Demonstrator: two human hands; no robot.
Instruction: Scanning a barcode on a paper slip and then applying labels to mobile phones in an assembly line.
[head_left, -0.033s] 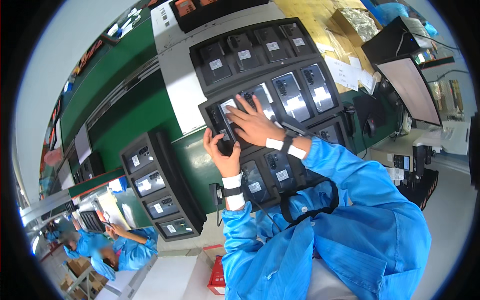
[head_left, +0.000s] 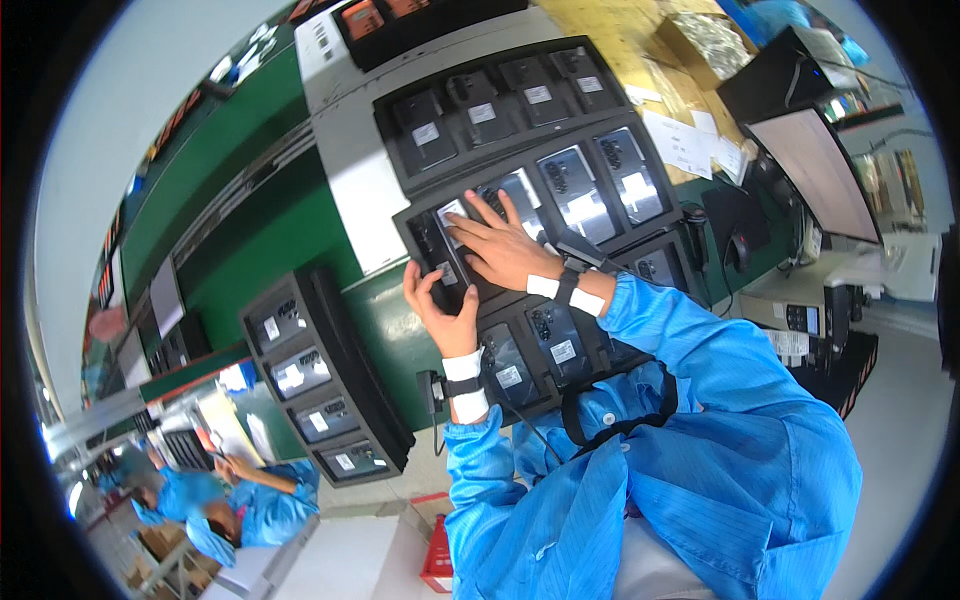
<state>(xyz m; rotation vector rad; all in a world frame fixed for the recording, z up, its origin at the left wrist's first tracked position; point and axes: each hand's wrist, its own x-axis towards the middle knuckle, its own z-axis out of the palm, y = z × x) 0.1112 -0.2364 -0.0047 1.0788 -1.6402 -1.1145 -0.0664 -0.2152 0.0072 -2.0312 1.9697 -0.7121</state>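
Note:
A black foam tray point(head_left: 655, 232) with several smartphones in its slots lies before my hands. My right hand point(head_left: 505, 252) is open, palm down, its spread fingers on a dark smartphone near the tray's left end; a white label shows by the fingertips. My left hand point(head_left: 446, 318) curves at the tray's left end, thumb and fingers apart, beside a dark smartphone point(head_left: 430, 236) in the leftmost slot. Whether its fingertips touch that phone I cannot tell. Further right in the tray lie a shiny smartphone point(head_left: 575, 190) and another smartphone point(head_left: 632, 175). Both wrists wear white bands and black straps.
Behind stands another foam tray point(head_left: 390, 128) of labelled phones; a nearer tray point(head_left: 545, 398) is partly under my sleeves. Stacked trays point(head_left: 388, 440) stand left on the green table point(head_left: 375, 320). Right are papers point(head_left: 680, 145), a mouse point(head_left: 738, 248) and a monitor point(head_left: 815, 170). Co-workers sit lower left.
The whole view has shifted slightly. Both hands keep the same places over the tray.

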